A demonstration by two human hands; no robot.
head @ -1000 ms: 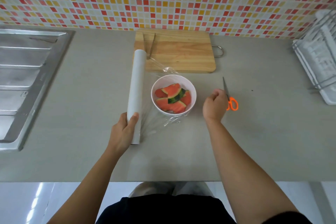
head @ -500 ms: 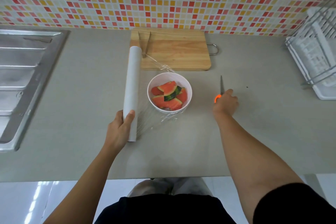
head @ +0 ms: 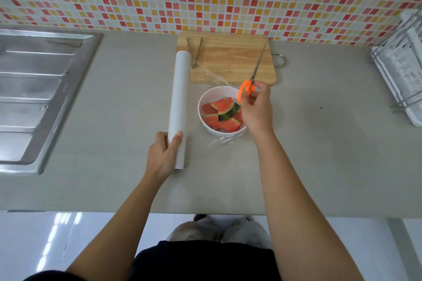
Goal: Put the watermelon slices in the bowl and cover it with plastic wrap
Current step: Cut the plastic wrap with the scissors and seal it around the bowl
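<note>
A white bowl (head: 205, 100) in the middle of the counter holds several watermelon slices (head: 222, 114). Clear plastic film (head: 222, 140) runs from the roll over the bowl and lies crinkled on the counter at its near side. The long white plastic wrap roll (head: 180, 96) lies left of the bowl, and my left hand (head: 161, 155) grips its near end. My right hand (head: 257, 112) is raised over the bowl's right rim, holding orange-handled scissors (head: 252, 75) whose blades point away toward the cutting board.
A wooden cutting board (head: 228, 59) with metal tongs (head: 195, 52) on its left part lies behind the bowl against the tiled wall. A steel sink drainboard (head: 38, 89) fills the left side. A white dish rack (head: 404, 70) stands at the right edge.
My right hand reached the scissors on the counter to the right, picked them up and brought them left above the bowl. The left hand stayed on the roll.
</note>
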